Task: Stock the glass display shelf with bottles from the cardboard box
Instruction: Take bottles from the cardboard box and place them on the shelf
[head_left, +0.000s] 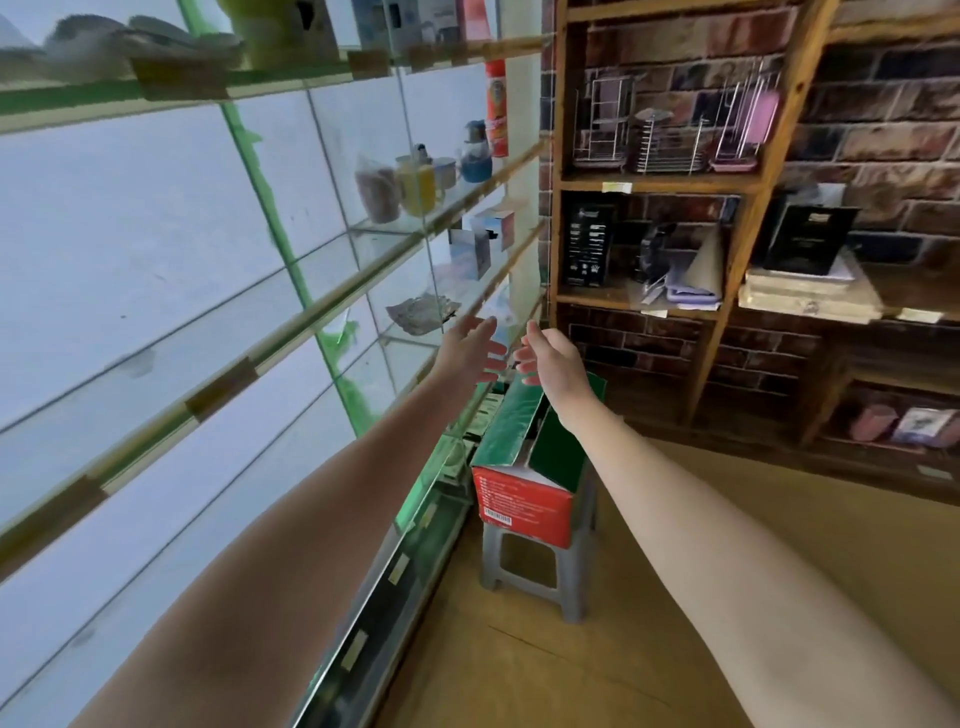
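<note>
- Both bare arms stretch forward over the cardboard box (524, 467), and neither hand carries anything.
- The left hand (470, 351) is released, fingers straight and a little spread, level with the front edge of a glass display shelf (291, 332).
- The right hand (548, 356) is just beside it, fingers loosely bent and grasping nothing; the two hands are close but apart.
- The box, red on its near face with green flaps standing open, sits on a grey plastic stool (535, 566) on the wooden floor, right up against the glass shelving.
- I cannot tell what is inside the box from here; no bottles show in it.
- Higher on the glass shelves stand a yellow mug (418, 187), a blue jug (475, 156) and a tall red can (496, 109).
- A wooden shelf unit (660, 182) against the brick wall holds wire racks and dark boxes.
</note>
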